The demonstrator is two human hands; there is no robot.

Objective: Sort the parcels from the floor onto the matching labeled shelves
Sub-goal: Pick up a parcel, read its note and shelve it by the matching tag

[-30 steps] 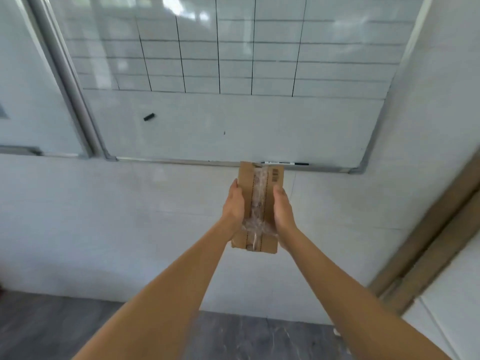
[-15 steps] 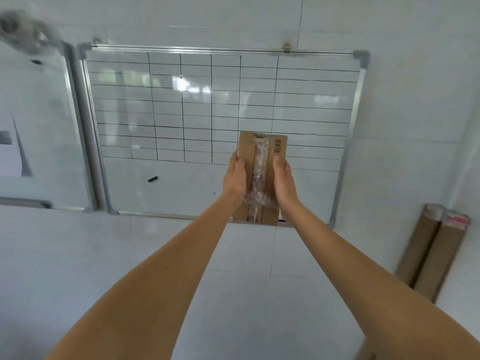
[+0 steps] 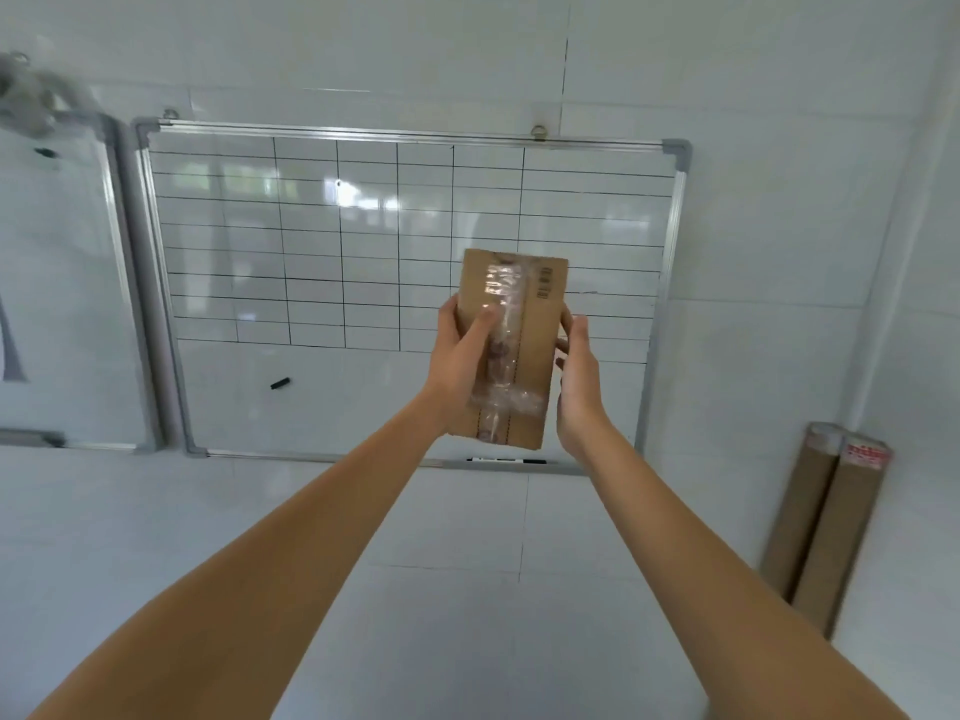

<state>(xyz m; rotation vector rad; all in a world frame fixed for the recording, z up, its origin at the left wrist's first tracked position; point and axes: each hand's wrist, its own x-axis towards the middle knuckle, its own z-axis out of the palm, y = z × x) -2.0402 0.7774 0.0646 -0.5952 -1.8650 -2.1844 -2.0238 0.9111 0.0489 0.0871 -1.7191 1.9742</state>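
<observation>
A small brown cardboard parcel [image 3: 535,324], sealed with clear tape and bearing a barcode near its top right corner, is held upright at arm's length in front of a wall. My left hand [image 3: 460,363] grips its left side with the thumb across the taped face. My right hand [image 3: 579,379] holds the right edge, fingers curled behind it. No shelves or floor parcels are in view.
A gridded whiteboard [image 3: 322,241] hangs on the white tiled wall behind the parcel, with a marker [image 3: 506,461] on its tray. A second board [image 3: 57,283] hangs to the left. Two cardboard tubes [image 3: 826,517] lean in the right corner.
The view has tilted upward, from the floor edge to the whole whiteboard. The parcel stays in both hands; my left thumb has slid onto the taped face.
</observation>
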